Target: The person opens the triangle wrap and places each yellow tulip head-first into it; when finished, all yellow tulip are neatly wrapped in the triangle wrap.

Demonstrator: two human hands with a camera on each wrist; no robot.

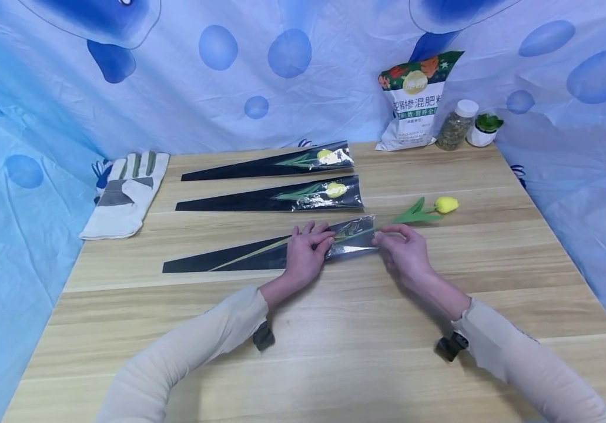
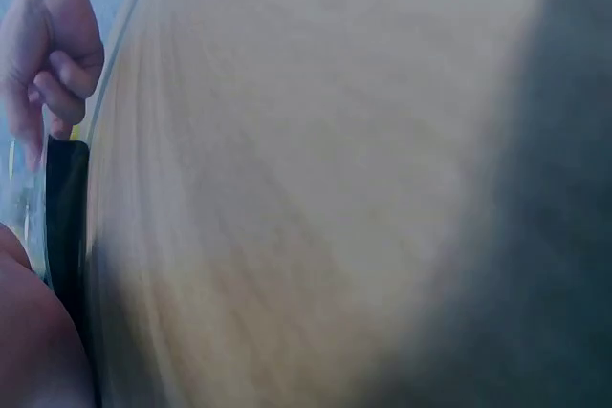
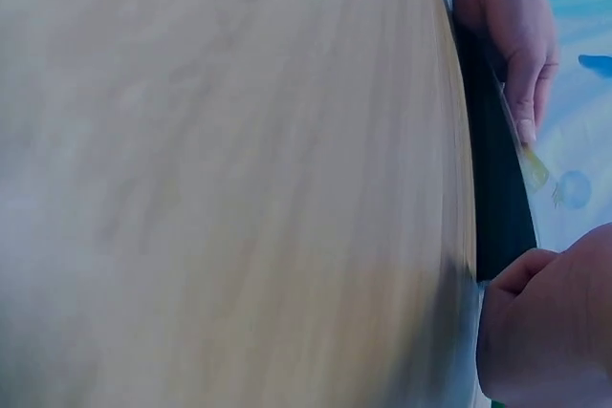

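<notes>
**Two hands at the mouth of a flower sleeve, tulip half inside**

Head view: A long black-and-clear sleeve point(image 1: 276, 249) is seen lying across the middle of the wooden bench point(image 1: 334, 352), its narrow tip pointing toward the left edge and its wide clear mouth toward the right. A yellow tulip point(image 1: 442, 205) lies along the same axis, the stem inside the sleeve, the leaves and bloom outside, beyond the mouth toward the right edge. The left hand point(image 1: 307, 251) is laid on the sleeve just left of the mouth, fingers curled over the film. The right hand point(image 1: 403, 249) is placed at the mouth itself, fingers pinching the stem or film; which cannot be told. The bloom lies nearer the right hand. Counted: three sleeves, three tulips, two already wrapped point(image 1: 329, 189) toward the far edge. One glove point(image 1: 125, 194) lies near the far left corner; one bag point(image 1: 414, 103), one jar point(image 1: 456, 124) and one small pot point(image 1: 485, 129) stand at the far right corner.

Left wrist view: Blurred bench surface fills the frame; the right hand's curled fingers point(image 2: 67, 78) are seen above the sleeve's dark edge point(image 2: 65, 226).

Right wrist view: The left hand point(image 3: 507, 35) is seen resting on the dark sleeve point(image 3: 497, 198), fingers together.
</notes>
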